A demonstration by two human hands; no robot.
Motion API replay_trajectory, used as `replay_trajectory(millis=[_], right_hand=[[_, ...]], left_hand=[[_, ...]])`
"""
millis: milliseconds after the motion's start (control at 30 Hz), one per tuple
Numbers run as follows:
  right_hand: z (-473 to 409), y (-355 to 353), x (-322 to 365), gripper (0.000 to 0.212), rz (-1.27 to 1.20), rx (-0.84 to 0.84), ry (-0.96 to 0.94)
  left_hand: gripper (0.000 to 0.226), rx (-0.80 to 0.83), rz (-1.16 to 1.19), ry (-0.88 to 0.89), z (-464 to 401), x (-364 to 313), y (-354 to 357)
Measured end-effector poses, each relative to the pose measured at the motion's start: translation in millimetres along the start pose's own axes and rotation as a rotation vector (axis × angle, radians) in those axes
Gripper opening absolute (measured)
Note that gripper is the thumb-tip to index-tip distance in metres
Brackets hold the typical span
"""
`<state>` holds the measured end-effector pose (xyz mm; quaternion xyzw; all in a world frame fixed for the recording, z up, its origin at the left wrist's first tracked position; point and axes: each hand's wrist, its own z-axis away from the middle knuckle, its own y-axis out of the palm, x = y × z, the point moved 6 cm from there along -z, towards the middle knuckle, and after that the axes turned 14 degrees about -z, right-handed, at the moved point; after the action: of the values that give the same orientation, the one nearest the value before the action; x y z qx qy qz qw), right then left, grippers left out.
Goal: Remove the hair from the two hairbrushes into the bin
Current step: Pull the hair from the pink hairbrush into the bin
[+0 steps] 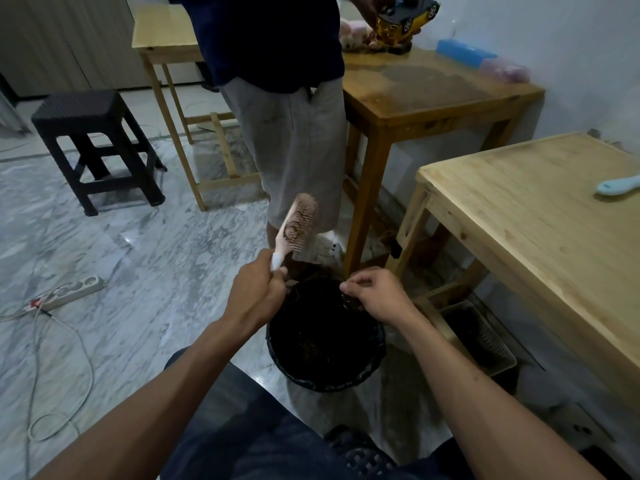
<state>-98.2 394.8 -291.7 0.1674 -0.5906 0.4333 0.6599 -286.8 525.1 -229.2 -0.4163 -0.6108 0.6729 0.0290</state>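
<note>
Over the black bin (325,372) on the marble floor (145,258), both of my hands are at work. My left hand (258,292) is closed around the white handle of the pink hairbrush (296,225), which stands tilted up and away from me, its bristles facing right with a clump of brown hair tangled among them near the lower part of the head. My right hand (375,294) hovers just above the far rim of the bin, thumb and fingertips pinched together on a small tuft of dark hair (351,303) that hangs down toward the opening. Inside the bin, which is lined with a dark bag, more loose strands lie against the black. To my right, a light wooden surface (519,216) carries the second hairbrush, a pale blue one (618,186), lying flat near the far edge, well apart from my hands. Beneath that surface sits a dark slatted basket (485,337) on the floor. Beyond the bin another person (287,109) in grey shorts and a dark top stands beside a darker wooden table (433,95), holding a yellow toy car (405,22) above it. A black stool (93,143) stands off to the left, and a white power strip (74,289) with its cables lies on the floor near it.
</note>
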Motion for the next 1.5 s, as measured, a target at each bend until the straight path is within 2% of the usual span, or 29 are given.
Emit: replay_trajectory(millis=[100, 267, 300, 367, 433, 467, 567, 633, 700, 767, 867, 967, 1000, 1133, 1333, 1433, 1500], right_hand=[[0.6, -6.2, -10.1, 0.014, 0.117, -0.004, 0.043], [-2.1, -7.0, -18.1, 0.014, 0.213, 0.020, 0.100], [-2.6, -4.6, -16.3, 0.019, 0.231, 0.048, 0.103], [-1.7, 4.8, -9.3, 0.049, 0.197, 0.147, 0.116], [3.0, 17.5, 3.1, 0.074, 0.025, 0.240, 0.119], [5.8, 23.8, 11.5, 0.078, -0.082, 0.278, 0.099], [12.5, 38.0, 31.0, 0.060, -0.319, 0.389, 0.034], [15.4, 41.0, 36.9, 0.041, -0.345, 0.394, 0.026], [14.4, 35.8, 37.4, 0.024, -0.258, 0.290, 0.002], [12.0, 27.0, 30.5, 0.014, -0.200, 0.186, 0.002], [10.7, 10.5, 14.1, 0.012, -0.205, 0.077, 0.067], [9.4, 1.1, -0.4, 0.013, -0.169, 0.000, 0.150], [8.1, 0.2, -4.0, 0.014, -0.147, -0.027, 0.168], [4.3, -3.0, -6.4, 0.013, -0.057, -0.107, 0.173], [5.8, -18.1, -16.1, 0.017, -0.046, -0.193, 0.280], [9.1, -18.3, -12.1, 0.013, -0.029, -0.164, 0.261], [8.5, -8.4, -8.8, 0.021, -0.069, -0.031, 0.255]], left_hand=[[0.019, -0.014, 0.064, -0.042, -2.3, -1.8, -3.9], [0.015, 0.018, 0.163, -0.046, -1.0, -8.9, -4.9], [0.013, 0.036, 0.189, -0.049, -1.1, -9.2, -3.7], [0.010, 0.079, 0.212, -0.030, -1.0, -9.8, -0.5], [0.010, 0.118, 0.202, 0.016, 0.1, -11.6, 3.3], [0.014, 0.138, 0.198, 0.034, 1.3, -12.5, 5.1], [0.036, 0.182, 0.228, 0.055, 4.6, -16.5, 9.4], [0.045, 0.180, 0.243, 0.041, 4.7, -16.8, 9.7], [0.038, 0.159, 0.224, 0.049, 4.1, -15.5, 8.0], [0.013, 0.114, 0.094, 0.106, 1.6, -12.1, 5.2], [0.021, 0.102, 0.039, 0.088, -2.8, -3.9, 3.2], [0.044, 0.127, 0.075, 0.034, -1.3, -1.0, 4.7], [0.044, 0.131, 0.083, 0.025, 0.5, -2.2, 5.4], [0.015, 0.077, 0.036, 0.023, 5.2, -8.4, 9.7], [0.017, -0.074, 0.038, -0.079, -2.9, 4.9, -3.7], [0.016, -0.111, 0.065, -0.079, -3.0, 10.1, -8.0], [0.016, -0.110, 0.056, -0.056, -2.1, 10.1, -7.4]])
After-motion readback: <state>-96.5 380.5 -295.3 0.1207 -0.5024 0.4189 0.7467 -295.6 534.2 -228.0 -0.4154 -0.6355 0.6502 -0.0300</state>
